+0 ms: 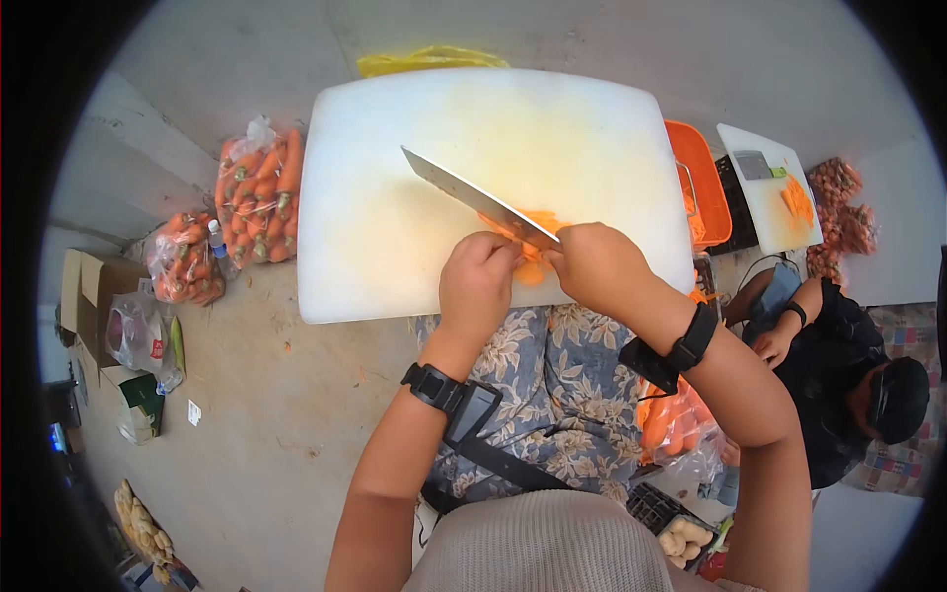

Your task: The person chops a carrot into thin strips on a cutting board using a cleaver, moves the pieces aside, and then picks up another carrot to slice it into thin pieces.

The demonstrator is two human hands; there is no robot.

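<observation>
A large white cutting board [395, 237] lies in front of me, stained faint yellow. My right hand [604, 264] is closed round the handle end of a kitchen cleaver [459, 185], whose wide blade points up and to the left. Under and beside the blade are orange carrot slices [533, 271]. My left hand [479, 276] has its fingers curled and pressed on the carrot at the near side of the blade. The carrot under those fingertips is mostly hidden.
Bagged carrots [258, 197] stand left of the board. An orange basket [705, 183] is at its right. Farther right, a person in black [824, 365] sits near another white board [779, 222] with a cleaver [752, 165] on it. A cardboard box [94, 296] stands at far left.
</observation>
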